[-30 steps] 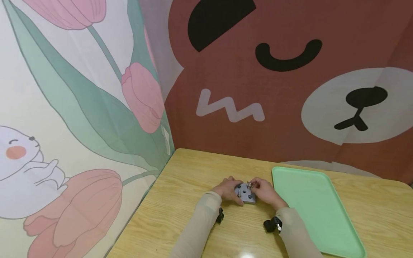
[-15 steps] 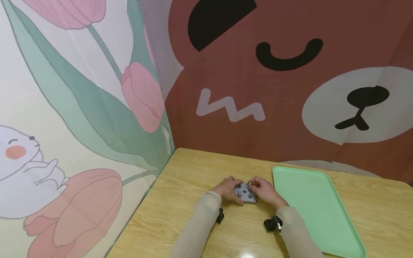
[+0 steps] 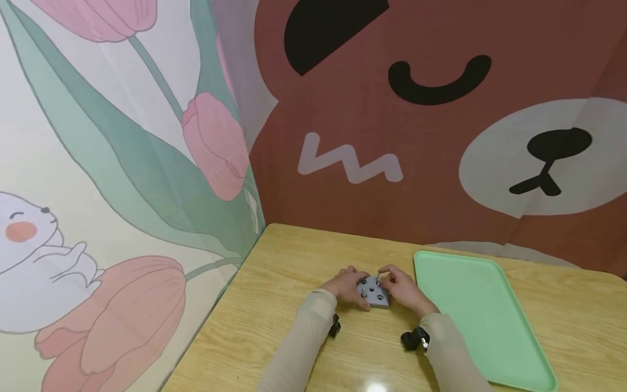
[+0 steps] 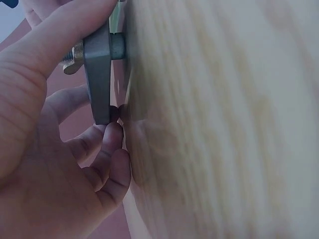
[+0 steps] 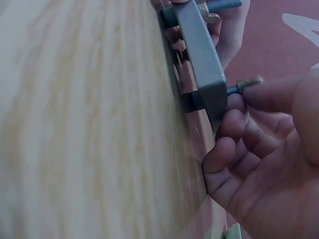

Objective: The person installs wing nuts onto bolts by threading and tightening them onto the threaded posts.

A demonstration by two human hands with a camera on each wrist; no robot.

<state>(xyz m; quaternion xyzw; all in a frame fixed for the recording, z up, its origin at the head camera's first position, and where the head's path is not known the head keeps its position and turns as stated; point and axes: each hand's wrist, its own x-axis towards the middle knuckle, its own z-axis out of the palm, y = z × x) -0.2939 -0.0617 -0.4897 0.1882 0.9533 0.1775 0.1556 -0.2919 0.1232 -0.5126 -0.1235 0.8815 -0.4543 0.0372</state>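
Observation:
A grey metal plate (image 3: pixel 376 298) with several holes is held just over the table, bolt heads (image 5: pixel 193 101) showing on its underside. My left hand (image 3: pixel 346 287) grips the plate's left side, thumb at the near edge and fingers at the far edge. Near that hand a wing nut (image 4: pixel 74 59) sits on one bolt (image 5: pixel 224 5). At the far right corner my right hand (image 3: pixel 400 286) has its thumb and fingers at a second wing nut (image 5: pixel 251 82), high on its upright bolt (image 5: pixel 233 89). The other right fingers curl below the plate, beside its edge.
A light green tray (image 3: pixel 480 316) lies on the wooden table (image 3: pixel 274 305) to the right, close to my right forearm. Printed cloth hangs (image 3: pixel 343 207) rise behind the table and along its left side. Each wrist carries a black camera (image 3: pixel 412 340).
My right fingers have shifted around the wing nut, the index finger now raised and more of the bolt showing. The left hand and the plate stay nearly in place.

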